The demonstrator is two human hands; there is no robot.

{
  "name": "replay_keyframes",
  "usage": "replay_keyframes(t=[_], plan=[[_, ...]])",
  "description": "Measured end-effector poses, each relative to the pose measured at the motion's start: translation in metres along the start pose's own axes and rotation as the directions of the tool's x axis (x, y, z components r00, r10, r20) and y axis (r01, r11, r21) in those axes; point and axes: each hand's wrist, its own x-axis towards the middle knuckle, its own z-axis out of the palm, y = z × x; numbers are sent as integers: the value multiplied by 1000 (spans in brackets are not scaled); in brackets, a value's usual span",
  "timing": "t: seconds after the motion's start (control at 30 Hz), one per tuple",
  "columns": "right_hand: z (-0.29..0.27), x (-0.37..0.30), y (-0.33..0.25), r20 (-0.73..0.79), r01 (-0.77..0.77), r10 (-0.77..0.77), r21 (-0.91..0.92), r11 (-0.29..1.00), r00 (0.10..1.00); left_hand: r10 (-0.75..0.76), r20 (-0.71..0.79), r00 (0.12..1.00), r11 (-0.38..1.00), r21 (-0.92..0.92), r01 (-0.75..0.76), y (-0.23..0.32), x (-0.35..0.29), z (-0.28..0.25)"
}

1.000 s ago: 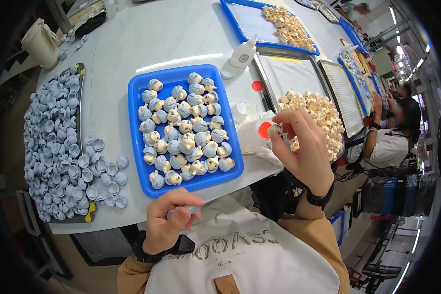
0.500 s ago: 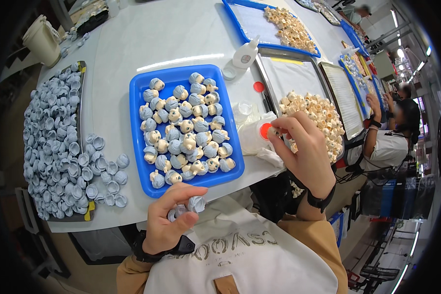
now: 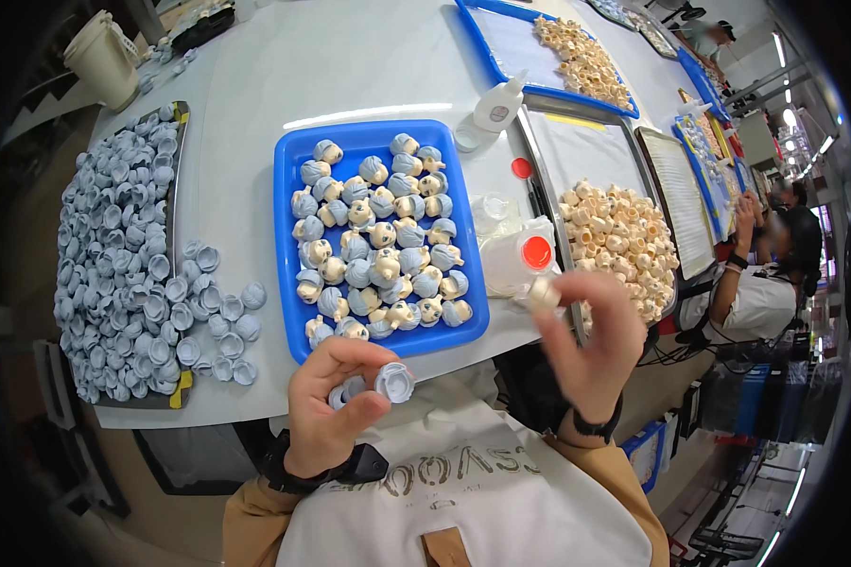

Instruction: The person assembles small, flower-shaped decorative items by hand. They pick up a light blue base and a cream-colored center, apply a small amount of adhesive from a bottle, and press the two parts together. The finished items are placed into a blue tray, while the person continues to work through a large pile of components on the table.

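Note:
In front of my body, my left hand [image 3: 326,402] is closed around light blue doll hair pieces. One hollow hair piece [image 3: 394,383] shows its opening between thumb and forefinger, and another is tucked in the palm. My right hand [image 3: 596,340], smeared by motion, pinches a cream doll face piece [image 3: 544,295] beside a white container with a red top [image 3: 536,252]. Close ahead lies a blue tray [image 3: 287,236] holding several doll heads with blue hair [image 3: 385,268].
Loose blue hair pieces [image 3: 123,255] are heaped at the left. Cream face pieces [image 3: 619,246] fill part of a metal tray at the right. A white squeeze bottle [image 3: 498,104] stands beyond the container. Another person [image 3: 764,274] works farther right.
My right hand has drawn back from the red-topped container, bringing the face piece nearer. In my left hand the hair piece has turned, its hollow side now showing.

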Motion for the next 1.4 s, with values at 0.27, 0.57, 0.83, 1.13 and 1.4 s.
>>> replay_keyframes(t=[0.27, 0.57, 0.83, 1.13, 1.4], plan=[[30, -2, -28, 268, 95, -226, 426, 900, 936, 90, 22, 996, 995, -53, -88, -1, 1, 2], [35, 5, -28, 333, 302, -386, 277, 912, 860, 97, 64, 993, 995, -24, -96, -8, 2, -2], [52, -1, -29, 301, 413, -419, 86, 907, 857, -101, 74, 992, 989, -105, 108, -1, -2, -5], [61, 17, -11, 315, 223, -171, -134, 966, 933, 331, -278, 901, 918, -125, -376, -1, -2, -5], [39, 13, -12, 287, 147, -121, -73, 986, 950, 82, -114, 990, 966, -234, -107, 9, -3, 0]])
